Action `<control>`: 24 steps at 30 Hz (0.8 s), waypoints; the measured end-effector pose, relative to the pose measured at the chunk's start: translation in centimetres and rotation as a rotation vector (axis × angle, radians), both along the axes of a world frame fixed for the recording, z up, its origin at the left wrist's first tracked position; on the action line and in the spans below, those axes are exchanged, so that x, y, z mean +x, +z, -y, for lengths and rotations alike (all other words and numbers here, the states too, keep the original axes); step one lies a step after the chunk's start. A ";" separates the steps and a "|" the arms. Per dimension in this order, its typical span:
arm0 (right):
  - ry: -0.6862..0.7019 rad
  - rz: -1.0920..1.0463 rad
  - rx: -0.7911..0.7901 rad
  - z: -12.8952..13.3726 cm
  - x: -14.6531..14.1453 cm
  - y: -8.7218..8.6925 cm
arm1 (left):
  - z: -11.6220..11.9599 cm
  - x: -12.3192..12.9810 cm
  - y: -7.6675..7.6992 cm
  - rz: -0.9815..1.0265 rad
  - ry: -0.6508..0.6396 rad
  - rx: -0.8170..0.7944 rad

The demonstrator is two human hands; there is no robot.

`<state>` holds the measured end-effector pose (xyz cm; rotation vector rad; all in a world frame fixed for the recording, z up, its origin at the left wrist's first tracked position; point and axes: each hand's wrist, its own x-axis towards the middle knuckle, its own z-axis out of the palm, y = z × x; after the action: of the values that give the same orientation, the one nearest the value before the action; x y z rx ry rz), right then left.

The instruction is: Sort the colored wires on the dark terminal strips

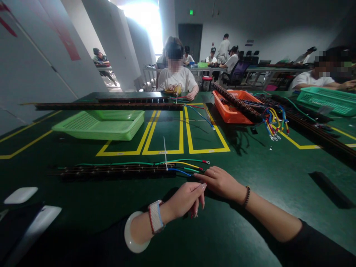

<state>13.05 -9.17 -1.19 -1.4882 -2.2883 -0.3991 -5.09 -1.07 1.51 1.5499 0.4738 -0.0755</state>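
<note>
We look through a single head-worn camera, placed above the near side of the green table [256, 163] and aimed forward and down across its top. We view the left hand [180, 200] and the right hand [222, 182] at close range, below mid-height, with the far wall [272, 29] well back at the top.

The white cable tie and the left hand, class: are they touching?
Apart. The head view shows the left hand below and to the right of the white cable tie, with green table visible between them.
</note>
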 end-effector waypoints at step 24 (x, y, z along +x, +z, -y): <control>-0.102 -0.334 -0.207 -7.4 -3.6 3.1 | -0.3 -0.3 -0.5 0.054 -0.063 0.051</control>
<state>9.45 -1.74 1.90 -1.6340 -2.0422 0.0621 -5.39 -0.74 1.05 1.6132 0.3868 -0.0705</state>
